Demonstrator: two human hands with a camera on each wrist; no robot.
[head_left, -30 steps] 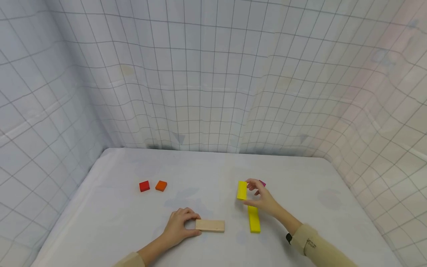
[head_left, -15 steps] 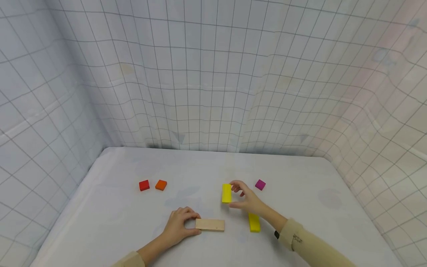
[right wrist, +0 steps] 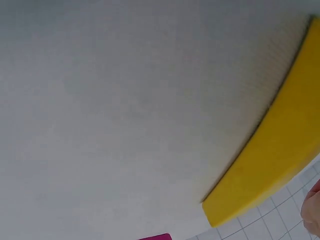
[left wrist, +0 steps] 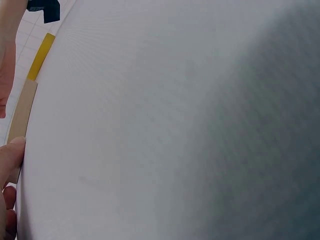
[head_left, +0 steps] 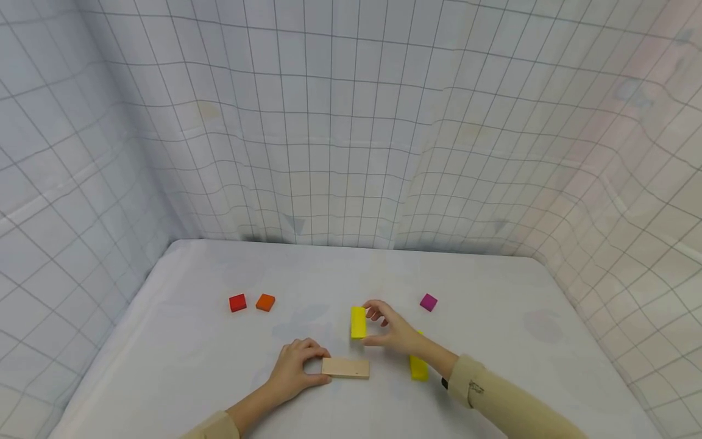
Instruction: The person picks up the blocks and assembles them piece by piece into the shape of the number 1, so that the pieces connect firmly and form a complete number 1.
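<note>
In the head view my left hand (head_left: 293,370) holds the left end of a plain wooden block (head_left: 347,368) that lies flat on the table, thumb on the near side and fingers on the far side. Pinched by its ends between the thumb and fingers of my right hand (head_left: 396,331) is a yellow block (head_left: 358,323), raised just behind the wooden one. A second yellow block (head_left: 419,367) lies to the right, partly hidden under my right forearm. The left wrist view shows my left thumb (left wrist: 12,152) against the wooden block's edge.
Towards the back left lie a red block (head_left: 237,303) and an orange block (head_left: 265,302), side by side with a small gap. A magenta block (head_left: 428,302) lies at the back right. Grid-patterned curtains (head_left: 351,152) surround the white table (head_left: 493,305).
My right hand has carried the yellow block leftward and slightly nearer, to behind the wooden block, uncovering the magenta block. The left hand has stayed on the wooden block.
</note>
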